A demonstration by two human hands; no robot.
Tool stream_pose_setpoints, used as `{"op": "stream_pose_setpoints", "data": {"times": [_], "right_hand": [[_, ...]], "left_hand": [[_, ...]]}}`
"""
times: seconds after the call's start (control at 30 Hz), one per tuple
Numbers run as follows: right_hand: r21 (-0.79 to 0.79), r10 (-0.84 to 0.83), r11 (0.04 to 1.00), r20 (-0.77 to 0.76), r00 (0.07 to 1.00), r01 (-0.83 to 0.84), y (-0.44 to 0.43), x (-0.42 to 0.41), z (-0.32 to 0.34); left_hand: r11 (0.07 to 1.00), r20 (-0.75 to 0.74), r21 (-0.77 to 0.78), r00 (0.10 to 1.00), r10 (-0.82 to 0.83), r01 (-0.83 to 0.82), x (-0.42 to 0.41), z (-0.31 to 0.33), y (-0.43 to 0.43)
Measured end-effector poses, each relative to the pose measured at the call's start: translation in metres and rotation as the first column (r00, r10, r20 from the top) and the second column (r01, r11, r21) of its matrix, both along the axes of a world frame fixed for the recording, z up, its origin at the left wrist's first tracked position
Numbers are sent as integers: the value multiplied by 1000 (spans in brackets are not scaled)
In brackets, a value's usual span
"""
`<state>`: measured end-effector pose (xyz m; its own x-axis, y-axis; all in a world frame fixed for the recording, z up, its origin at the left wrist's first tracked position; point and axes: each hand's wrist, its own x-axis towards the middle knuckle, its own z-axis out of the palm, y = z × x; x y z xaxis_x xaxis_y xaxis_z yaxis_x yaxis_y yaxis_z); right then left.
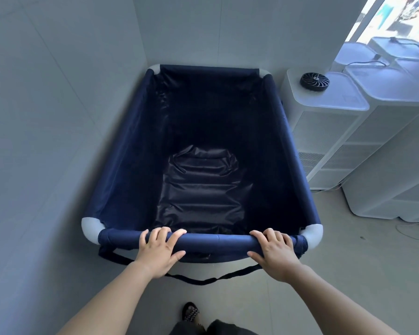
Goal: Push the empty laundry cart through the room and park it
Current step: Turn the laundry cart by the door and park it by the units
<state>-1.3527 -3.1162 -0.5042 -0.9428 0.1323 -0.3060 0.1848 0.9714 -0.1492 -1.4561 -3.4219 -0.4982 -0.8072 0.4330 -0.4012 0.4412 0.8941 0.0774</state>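
The floor (348, 274) is pale grey and smooth. A plain light wall (46, 117) fills the side from 9 to 11 o'clock and meets a second wall in a corner at 12. From 1 to 3 o'clock stand tall white appliances (324, 131) in a row, with a small black fan (314, 80) lying on top of the nearest.

The laundry cart (121, 165), navy fabric on a frame with pale corner caps (90, 228), sits in that corner, its far end close to the wall at 12 (nothing but wrinkled dark lining inside). A dark strap (211, 279) droops below its near rail (215, 240).

Both forearms reach up from 6 o'clock. The left hand (159, 250) wraps the near rail, fingers over the top and thumb beneath; the right hand (275, 252) grips it likewise toward 4 o'clock. A patterned sandal (190, 310) shows at 6.
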Motion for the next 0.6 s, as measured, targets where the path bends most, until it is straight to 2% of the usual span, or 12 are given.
{"op": "stream_pose_setpoints", "data": {"times": [0.27,0.6], "right_hand": [[14,72,997,-31,997,-72,3,1,-4],[41,143,989,-31,989,-142,8,-1,-2]], "left_hand": [[994,89,-109,996,2,8,-5,10,6],[993,45,-103,997,68,-63,-4,8,13]]}}
